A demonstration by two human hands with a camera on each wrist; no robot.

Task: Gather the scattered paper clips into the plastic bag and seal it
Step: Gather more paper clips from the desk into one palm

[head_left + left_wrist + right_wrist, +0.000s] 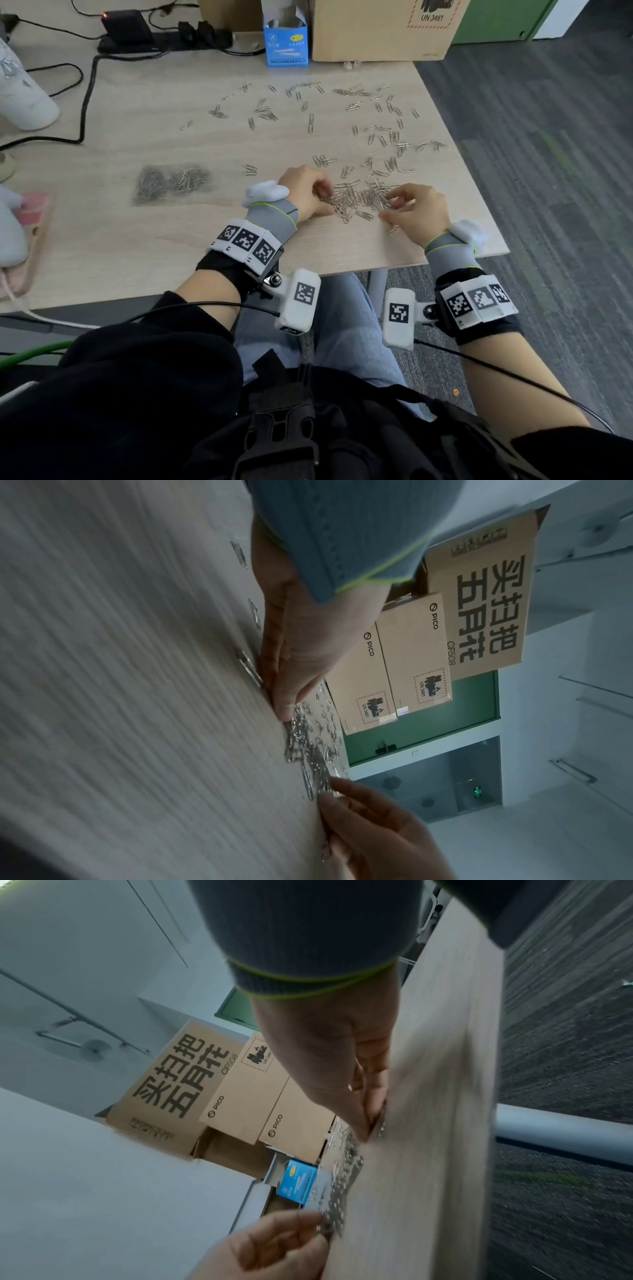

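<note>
Silver paper clips [376, 133] lie scattered over the right half of the wooden table [137, 246]. A dense pile of clips [359, 202] sits near the front edge between my hands. My left hand [308, 195] rests at the pile's left side, fingers bent, fingertips touching the clips. My right hand [418, 214] stands at its right side, thumb and fingers bent toward the clips. The left wrist view shows the left hand [301, 647] edge-down against the pile [308, 745]. A clear plastic bag [171, 183] holding several clips lies flat to the left, untouched.
A blue carton [287, 41] and a cardboard box [376, 31] stand at the back. A white bottle [24, 92] and black cables [85, 102] lie at the back left, and a pink item [30, 219] at the left edge. The table's right edge [479, 205] is close to my right hand.
</note>
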